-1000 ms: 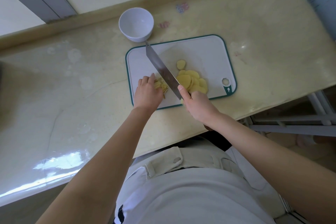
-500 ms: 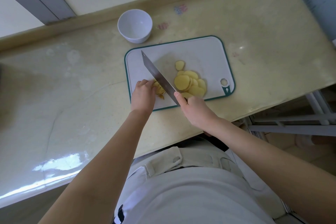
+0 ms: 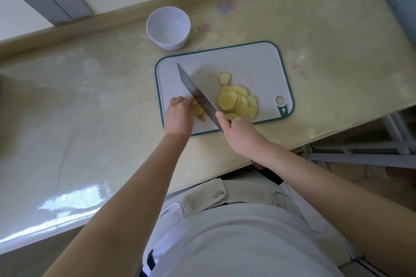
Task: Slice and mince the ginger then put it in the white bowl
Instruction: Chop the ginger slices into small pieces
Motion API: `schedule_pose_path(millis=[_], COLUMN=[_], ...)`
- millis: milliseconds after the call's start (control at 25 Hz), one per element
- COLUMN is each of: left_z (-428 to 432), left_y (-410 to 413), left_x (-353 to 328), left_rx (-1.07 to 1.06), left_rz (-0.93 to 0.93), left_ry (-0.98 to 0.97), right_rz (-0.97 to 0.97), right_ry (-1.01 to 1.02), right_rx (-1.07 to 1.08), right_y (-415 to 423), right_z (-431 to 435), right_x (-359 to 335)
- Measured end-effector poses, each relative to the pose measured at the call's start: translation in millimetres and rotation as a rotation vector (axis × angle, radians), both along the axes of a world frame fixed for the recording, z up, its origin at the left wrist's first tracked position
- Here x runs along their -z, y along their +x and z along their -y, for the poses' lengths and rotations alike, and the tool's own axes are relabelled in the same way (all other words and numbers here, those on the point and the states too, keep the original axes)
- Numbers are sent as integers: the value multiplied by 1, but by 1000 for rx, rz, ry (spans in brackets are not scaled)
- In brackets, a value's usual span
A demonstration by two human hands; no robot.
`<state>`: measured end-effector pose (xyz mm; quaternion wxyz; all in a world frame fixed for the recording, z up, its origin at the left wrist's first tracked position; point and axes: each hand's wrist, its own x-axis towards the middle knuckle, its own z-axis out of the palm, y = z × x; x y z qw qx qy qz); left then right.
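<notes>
A white cutting board with a green rim [image 3: 254, 56] lies on the counter. My left hand [image 3: 179, 116] holds a small stack of ginger [image 3: 199, 112] down at the board's near left, fingers curled over it. My right hand [image 3: 238, 135] grips the handle of a cleaver [image 3: 197, 94]; the blade runs diagonally, its edge against the ginger beside my left fingers. A pile of round yellow ginger slices [image 3: 236, 102] lies to the right of the blade. The white bowl [image 3: 167, 27] stands empty behind the board's left corner.
The pale stone counter [image 3: 90, 108] stretches left of the board, with a raised back ledge [image 3: 112, 20] behind the bowl. The counter's front edge runs just below my hands. A metal rack [image 3: 371, 150] stands low at the right.
The cleaver has shifted slightly toward me and down onto the ginger stack. My left hand has stayed on the ginger. The camera view has drifted a little.
</notes>
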<state>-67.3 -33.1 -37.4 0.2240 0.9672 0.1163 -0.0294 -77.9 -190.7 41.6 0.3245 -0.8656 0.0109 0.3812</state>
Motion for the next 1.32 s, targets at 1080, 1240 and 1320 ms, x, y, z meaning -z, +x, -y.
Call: schedule_pose_path(millis=[1080, 1240, 1320], left_z=[-5, -4, -5], left_y=[4, 1, 0], left_x=[-3, -13, -12], left_rx=[-25, -115, -154], left_rz=[-27, -35, -43], left_ry=[-93, -270, -317], right_rz=[16, 21, 28], right_ry=[10, 27, 28], right_rx=[40, 57, 75], right_y=[13, 8, 5], right_z=[-1, 1, 2], right_x=[16, 10, 8])
